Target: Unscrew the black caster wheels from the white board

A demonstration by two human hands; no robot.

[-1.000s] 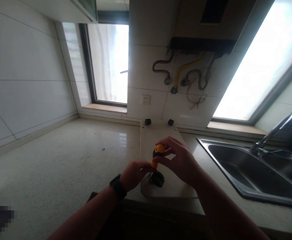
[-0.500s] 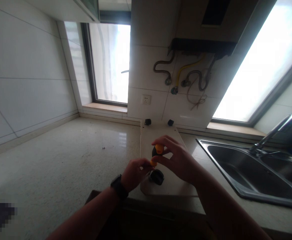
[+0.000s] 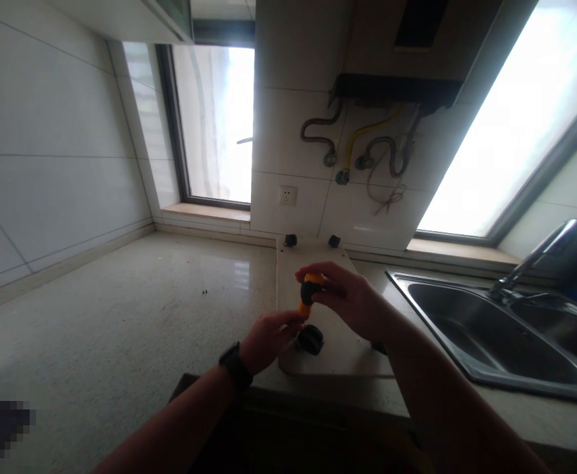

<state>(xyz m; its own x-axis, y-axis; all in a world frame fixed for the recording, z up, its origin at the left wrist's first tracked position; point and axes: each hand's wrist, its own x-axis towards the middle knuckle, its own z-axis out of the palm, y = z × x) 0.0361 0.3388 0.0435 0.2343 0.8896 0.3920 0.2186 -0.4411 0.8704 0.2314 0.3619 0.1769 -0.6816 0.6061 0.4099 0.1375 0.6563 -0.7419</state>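
Head view: screwdriver (image 3: pixel 311 291), handle short and chunky, orange at the top, black bulging grip in the middle, orange again at the lower end. Stands slightly tilted above the pale board (image 3: pixel 340 359), right by the near black caster (image 3: pixel 311 340). Shaft and tip too hidden and dark to make out.

Right hand (image 3: pixel 352 296): fingers clamped around the handle, index over the top, thumb at the black grip. Left hand (image 3: pixel 269 337): fingertips at the lower orange end, just beside the caster; can't tell whether they pinch the tool or something under it. Dark watch (image 3: pixel 236 367) on left wrist.

Board is off-white, rounded near corner, lies flat on the speckled table (image 3: pixel 160 322). Two more black casters at its far end, left one (image 3: pixel 290 240) and right one (image 3: pixel 334 241); another dark piece (image 3: pixel 379 347) shows partly behind the right forearm. Tiny dark bits, screw-like (image 3: pixel 205 291), on the table to the left. Steel sink (image 3: pixel 473 329) right of the board.
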